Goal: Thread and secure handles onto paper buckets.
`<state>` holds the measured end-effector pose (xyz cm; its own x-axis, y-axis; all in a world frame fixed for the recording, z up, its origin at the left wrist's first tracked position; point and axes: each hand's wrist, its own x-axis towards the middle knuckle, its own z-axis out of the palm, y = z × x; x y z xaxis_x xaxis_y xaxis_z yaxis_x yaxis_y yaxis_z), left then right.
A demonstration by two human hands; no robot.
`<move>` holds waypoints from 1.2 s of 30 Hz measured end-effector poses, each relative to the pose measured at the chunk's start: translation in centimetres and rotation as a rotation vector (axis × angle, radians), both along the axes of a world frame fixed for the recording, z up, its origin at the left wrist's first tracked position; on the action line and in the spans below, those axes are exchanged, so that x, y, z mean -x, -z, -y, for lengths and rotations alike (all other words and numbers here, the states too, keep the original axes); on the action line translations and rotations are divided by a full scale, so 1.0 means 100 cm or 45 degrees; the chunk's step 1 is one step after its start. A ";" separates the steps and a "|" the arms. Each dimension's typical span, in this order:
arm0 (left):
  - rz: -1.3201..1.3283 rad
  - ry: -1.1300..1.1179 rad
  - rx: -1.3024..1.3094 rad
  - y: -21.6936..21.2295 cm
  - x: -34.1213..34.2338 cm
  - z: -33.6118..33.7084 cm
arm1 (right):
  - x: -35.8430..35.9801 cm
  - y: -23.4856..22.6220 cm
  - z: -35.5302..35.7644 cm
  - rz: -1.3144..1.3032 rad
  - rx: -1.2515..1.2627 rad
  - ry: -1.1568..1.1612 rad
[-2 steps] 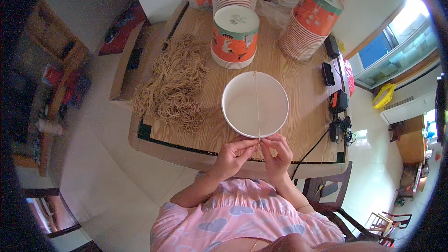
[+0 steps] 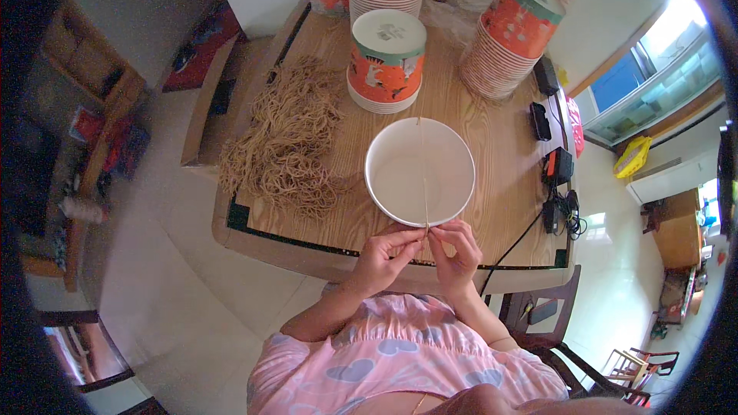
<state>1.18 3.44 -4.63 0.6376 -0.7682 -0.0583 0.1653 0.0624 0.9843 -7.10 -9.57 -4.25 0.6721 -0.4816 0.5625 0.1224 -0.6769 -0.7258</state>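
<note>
A white paper bucket (image 2: 392, 173) stands upright on the wood-grain table, its mouth facing up. A thin tan cord (image 2: 423, 154) runs straight across that mouth, from the far rim to the near one. At the near rim my left hand (image 2: 388, 256) pinches the cord between thumb and fingers. Close beside it, my right hand (image 2: 456, 255) pinches the cord too, the fingertips of both almost meeting. What the cord's end looks like between the fingertips is too small to tell. Left of the bucket lies a loose heap of tan cords (image 2: 288, 142).
Behind the bucket, a short upside-down stack of orange and green paper buckets (image 2: 388, 65) stands on the table (image 2: 357, 223). Taller stacks (image 2: 511, 38) rise at the back. Along the right edge lie a black and orange power adapter (image 2: 557, 165) and coiled black cable (image 2: 569, 215).
</note>
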 end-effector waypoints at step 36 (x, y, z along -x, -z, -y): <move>0.179 -0.291 -0.010 0.013 0.011 0.028 | 0.011 0.016 0.004 -0.122 -0.737 -0.113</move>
